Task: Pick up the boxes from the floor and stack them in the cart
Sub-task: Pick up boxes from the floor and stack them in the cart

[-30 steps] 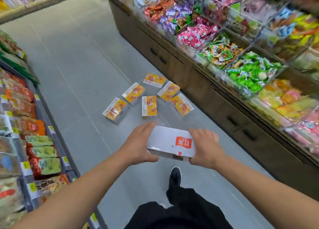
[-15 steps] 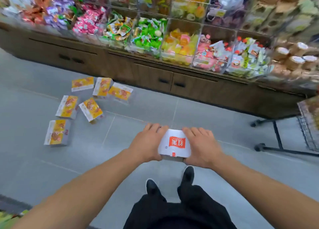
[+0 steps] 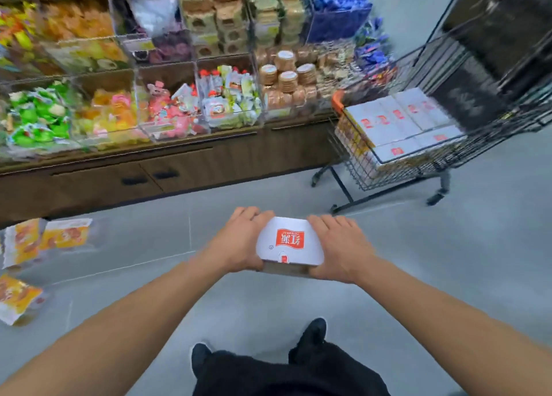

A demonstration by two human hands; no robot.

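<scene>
Both hands carry one white box [image 3: 289, 243] w/ a red label, held out in front at about centre of the view, above the grey floor [image 3: 448, 261]. Left hand [image 3: 239, 240] grips the box's left end, fingers curled over the top edge, thumb underneath. Right hand [image 3: 339, 246] grips the right end the same way, fingers spread over the top. Box sits level between them, label facing up.

Cart [image 3: 403, 144] stands far right, a black wire basket on wheels w/ an orange corner piece. Inside it, white boxes [image 3: 400, 120] w/ red labels lie flat in a packed layer, more layers under them seen through the wire. Held box is well apart from the cart, nearer and to the left of it.

On the floor at far left, orange-yellow boxes [image 3: 64, 234] lie scattered, approx 3 in view, partly cut off by the edge & blurred.

Far side: wooden counter [image 3: 167, 168] w/ dark drawer handles, clear bins of wrapped sweets [image 3: 167, 108] on top. Bottom centre: black shoes [image 3: 312, 336] & dark trousers.
</scene>
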